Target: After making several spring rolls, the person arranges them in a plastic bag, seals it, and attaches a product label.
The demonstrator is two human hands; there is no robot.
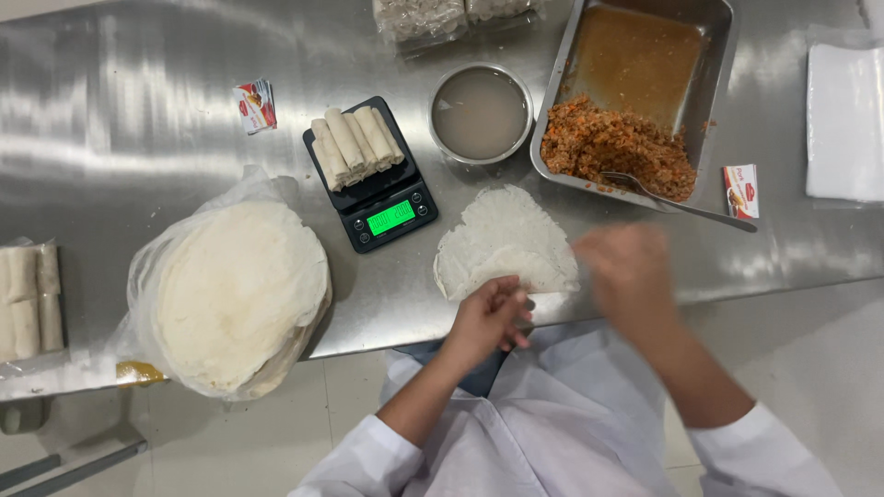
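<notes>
Round wrapper (505,237) — thin, pale white, ragged-edged, lying flat on the steel table at its near edge. Near rim is folded up, pinched by left hand (488,315).

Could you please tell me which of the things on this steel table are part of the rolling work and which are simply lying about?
In use: left hand, right hand, wrapper sheet, tray of filling, spoon, wrapper stack.

Lying about: two small packets, white folded cloth.

Left hand (488,317) pinches the near edge of a thin round wrapper (505,241) on the steel table (138,110). Right hand (631,271) is blurred just beside it. Finished rolls (354,143) sit on a black scale (382,198).
</notes>
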